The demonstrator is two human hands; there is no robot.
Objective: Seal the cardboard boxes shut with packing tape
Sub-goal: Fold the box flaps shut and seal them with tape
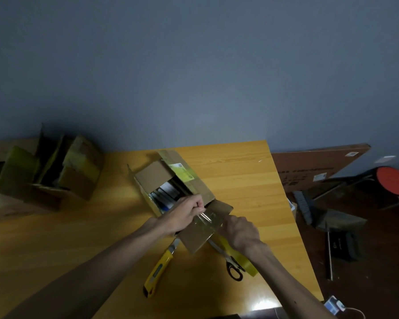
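An open cardboard box (161, 178) stands on the wooden table (251, 187), its flaps up and packed items showing inside. My left hand (187, 211) pinches the end of a clear strip of packing tape (206, 217) over the box's near end. My right hand (241, 233) grips the other end of the strip, where the tape roll is mostly hidden in my fingers. The strip stretches between both hands above the near flap (198, 238).
A yellow utility knife (158, 270) and black-handled scissors (234, 268) lie on the table near me, beside a yellow-green strip (247, 263). More cardboard boxes (48, 173) stand at the left. Right of the table are a red stool (393, 180), a flat carton and a broom.
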